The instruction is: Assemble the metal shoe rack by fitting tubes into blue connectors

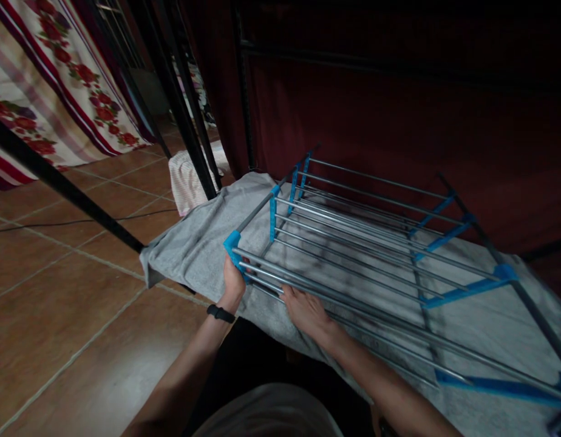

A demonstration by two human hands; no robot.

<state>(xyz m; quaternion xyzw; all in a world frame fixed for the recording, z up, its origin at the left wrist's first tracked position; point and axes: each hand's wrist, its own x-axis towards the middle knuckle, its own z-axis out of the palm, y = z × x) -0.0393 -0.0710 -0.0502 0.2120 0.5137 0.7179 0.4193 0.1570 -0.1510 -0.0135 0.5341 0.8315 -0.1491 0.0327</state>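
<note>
A metal rack [353,262] of thin grey rods with blue plastic brackets lies across a grey cloth in front of me. My left hand [234,280], with a black band on the wrist, is closed around the blue bracket [234,246] at the rack's near left corner; some of its fingers are hidden behind the bracket. Just right of it, my right hand [303,308] has its fingers closed on one of the lower near rods. The rods run from these left brackets to more blue brackets [472,288] on the right.
Grey cloth [189,237] covers the low surface under the rack. Black metal posts [180,103] rise at the left, and a dark red curtain [376,109] hangs behind. On the tiled floor [48,303] lies a thin cable [93,221]. A flowered curtain [75,79] hangs farther left.
</note>
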